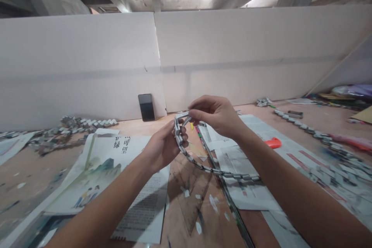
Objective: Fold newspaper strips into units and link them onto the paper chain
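A chain of small folded paper links (200,166) curves from my hands down to the right and passes behind my right forearm. My left hand (162,145) is closed around the chain's upper end, its fingers behind the links and the thumb at the side. Thumb and fingers of my right hand (216,116) pinch a narrow pale paper strip (186,120) at that same end. The strip's far tip is covered by my right fingers. Both hands are raised a little above the table.
A dark phone (146,107) leans on the white board (87,46) behind. Printed sheets (145,201) lie left and right. More folded-paper chains (95,123) are heaped at left; another chain (305,128) runs along the right. An orange-red object (273,143) and a clear set square (190,213) lie nearby.
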Tool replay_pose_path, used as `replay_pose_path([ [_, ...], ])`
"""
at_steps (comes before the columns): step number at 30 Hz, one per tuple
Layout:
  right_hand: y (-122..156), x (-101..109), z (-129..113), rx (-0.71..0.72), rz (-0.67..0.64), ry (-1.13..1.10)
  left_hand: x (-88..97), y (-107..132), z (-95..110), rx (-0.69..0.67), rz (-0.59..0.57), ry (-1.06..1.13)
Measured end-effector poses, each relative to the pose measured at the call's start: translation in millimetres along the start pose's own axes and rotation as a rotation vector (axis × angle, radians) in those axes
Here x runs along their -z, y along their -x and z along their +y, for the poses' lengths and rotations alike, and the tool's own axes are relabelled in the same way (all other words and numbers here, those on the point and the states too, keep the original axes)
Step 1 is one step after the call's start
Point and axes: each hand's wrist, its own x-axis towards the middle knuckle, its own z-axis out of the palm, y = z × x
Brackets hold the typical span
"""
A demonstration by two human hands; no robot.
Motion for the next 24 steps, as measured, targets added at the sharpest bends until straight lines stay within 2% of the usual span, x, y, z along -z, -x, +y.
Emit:
replay_pose_path([
  [10,-0.8,1.5,1.5,-0.029,0.052,-0.025,-1.7,-0.7,0.4,0.026,0.012,0.034],
  [18,0.5,0.8,4.1,-0.036,-0.050,0.070,-1.8,1.8,1.8,0.040,-0.011,-0.001],
  [24,-0.5,5.0,3.4,-0.055,0.044,-0.024,0.3,1.6,0.4,-0.002,-0.038,-0.059],
])
